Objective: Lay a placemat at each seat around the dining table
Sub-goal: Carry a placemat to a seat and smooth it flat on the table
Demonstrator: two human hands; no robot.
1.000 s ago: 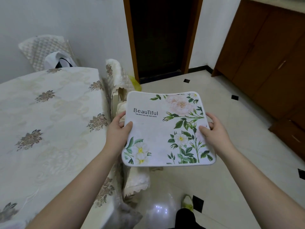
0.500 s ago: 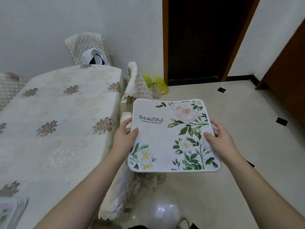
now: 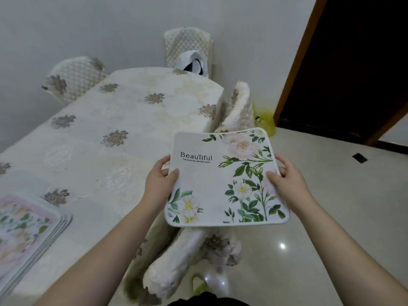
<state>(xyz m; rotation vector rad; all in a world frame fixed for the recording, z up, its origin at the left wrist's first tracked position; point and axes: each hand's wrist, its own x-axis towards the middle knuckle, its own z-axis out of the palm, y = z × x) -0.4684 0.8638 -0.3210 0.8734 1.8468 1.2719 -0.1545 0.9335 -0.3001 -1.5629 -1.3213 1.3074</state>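
I hold a white placemat (image 3: 223, 180) printed with green leaves, pale flowers and the word "Beautiful". My left hand (image 3: 160, 181) grips its left edge, thumb on top. My right hand (image 3: 287, 180) grips its right edge the same way. The mat hangs flat in the air past the right edge of the dining table (image 3: 123, 138), above a covered chair. The table wears a cream cloth with brown flower motifs. A stack of several more floral placemats (image 3: 26, 226) lies on the table's near left corner.
Quilted chairs stand around the table: one below the mat (image 3: 183, 252), one at the right side (image 3: 240, 109), one at the far end (image 3: 187, 47) with a white bag on it, one at the far left (image 3: 75, 78). A yellow bag (image 3: 266, 121) lies by the dark doorway.
The view has swung left, bringing more of the table and the placemat stack into sight. The held mat sits nearer the table edge; both hands keep the same grip.
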